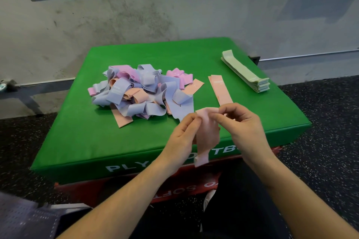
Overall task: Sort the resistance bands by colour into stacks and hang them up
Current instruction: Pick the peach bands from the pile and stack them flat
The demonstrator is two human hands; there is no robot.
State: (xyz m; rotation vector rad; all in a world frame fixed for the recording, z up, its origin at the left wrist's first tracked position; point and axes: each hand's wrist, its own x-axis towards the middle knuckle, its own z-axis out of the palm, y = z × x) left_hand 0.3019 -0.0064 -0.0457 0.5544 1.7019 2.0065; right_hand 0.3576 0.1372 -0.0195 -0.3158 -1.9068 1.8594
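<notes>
I am pinching a peach band (206,134) between the fingers of my left hand (182,137) and right hand (242,128), holding it above the green tabletop (136,137) beside a jumbled pile of bands (139,91).

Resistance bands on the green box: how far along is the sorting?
Done: the green stack lies squared up at the box's far right. Started: the peach stack beside it holds only a few. In hand: the left hand and right hand pinch a peach band. Left: the mixed pile of purple, pink and peach bands; nothing hung yet.
</notes>
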